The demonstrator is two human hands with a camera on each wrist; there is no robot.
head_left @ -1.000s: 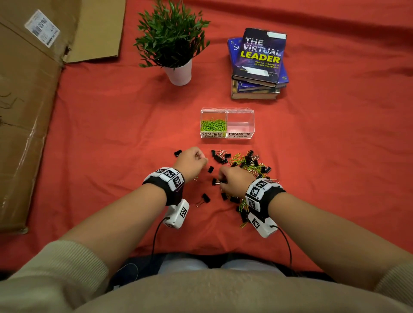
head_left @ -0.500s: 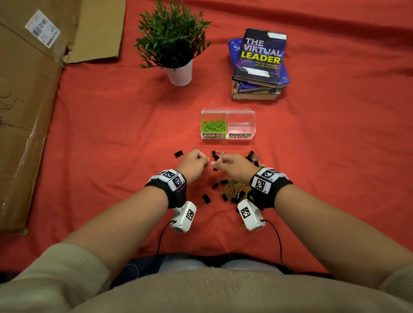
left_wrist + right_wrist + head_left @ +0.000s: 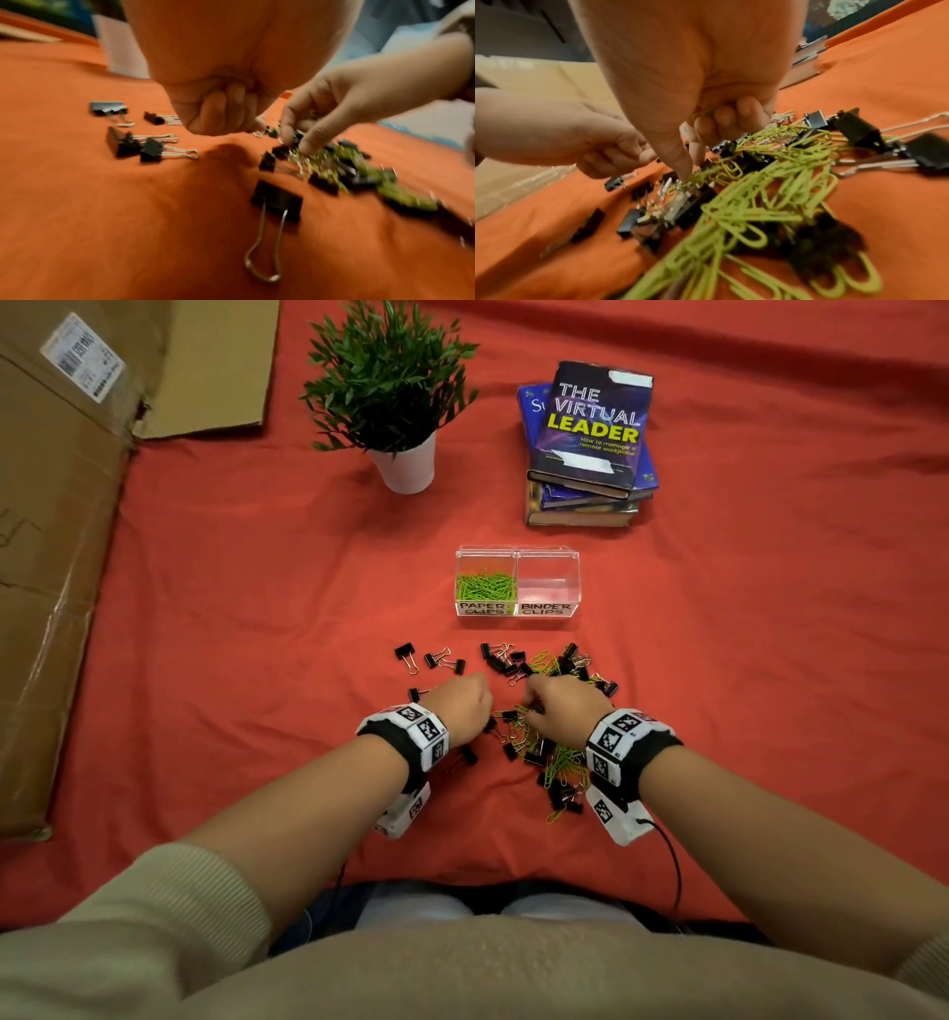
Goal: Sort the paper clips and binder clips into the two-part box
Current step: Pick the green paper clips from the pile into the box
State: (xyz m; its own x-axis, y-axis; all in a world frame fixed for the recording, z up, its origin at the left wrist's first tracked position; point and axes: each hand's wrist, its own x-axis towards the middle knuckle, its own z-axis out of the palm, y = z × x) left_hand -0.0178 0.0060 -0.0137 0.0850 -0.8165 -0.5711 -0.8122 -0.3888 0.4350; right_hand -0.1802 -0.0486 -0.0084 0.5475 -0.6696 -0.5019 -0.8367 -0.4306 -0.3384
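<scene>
A clear two-part box [image 3: 516, 555] stands on the red cloth; its left half holds green paper clips [image 3: 485, 586], its right half is bare. In front of it lies a mixed pile [image 3: 547, 752] of black binder clips and green paper clips. My right hand [image 3: 557, 708] dips thumb and forefinger into the pile [image 3: 757, 203], while its other fingers [image 3: 731, 117] curl round green paper clips. My left hand [image 3: 464, 706] is a closed fist [image 3: 221, 113] just left of it; I see nothing in it. Loose binder clips [image 3: 144, 147] lie to its left.
A potted plant [image 3: 395, 408] and a stack of books [image 3: 590, 449] stand behind the box. Flattened cardboard [image 3: 51, 557] covers the left side. One binder clip [image 3: 277, 200] lies near my left wrist.
Half a second ago my two hands met fingertip to fingertip. They have parted and drawn slightly toward me, and the right hand has gone back down into the pile.
</scene>
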